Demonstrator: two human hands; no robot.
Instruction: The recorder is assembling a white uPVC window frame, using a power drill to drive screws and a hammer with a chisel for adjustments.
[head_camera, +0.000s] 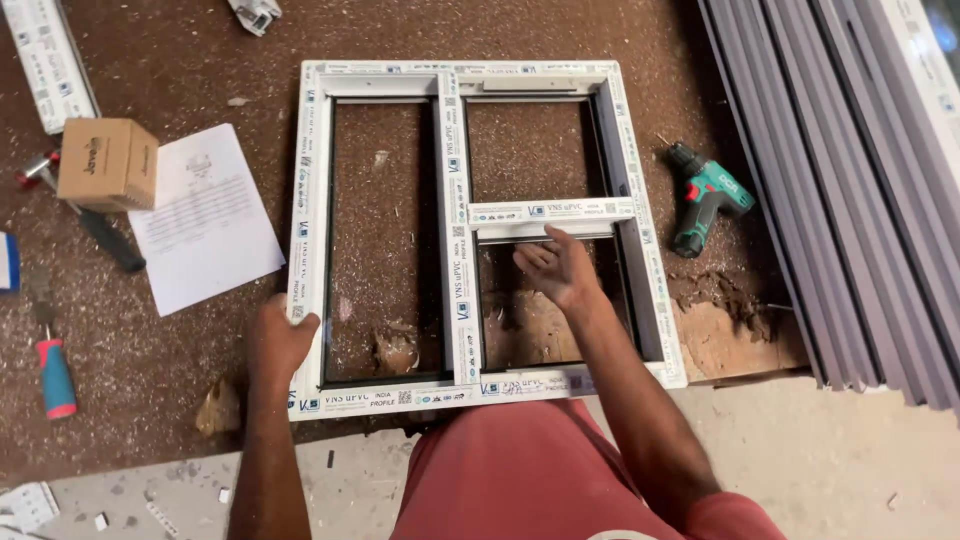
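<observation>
Left hand (280, 340) grips the white window frame (312, 200); right hand (556, 268), fingers loosely open, seemingly touches its short crossbar (552, 211)

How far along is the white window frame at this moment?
Done: the white frame lies flat with its four sides joined and an upright bar fitted. In hand: the left hand grips the frame's left side while the right hand reaches under the short crossbar in the right opening. Left: whether that crossbar is fastened cannot be told; the green drill lies untouched beside the frame, and no glass is fitted.
</observation>
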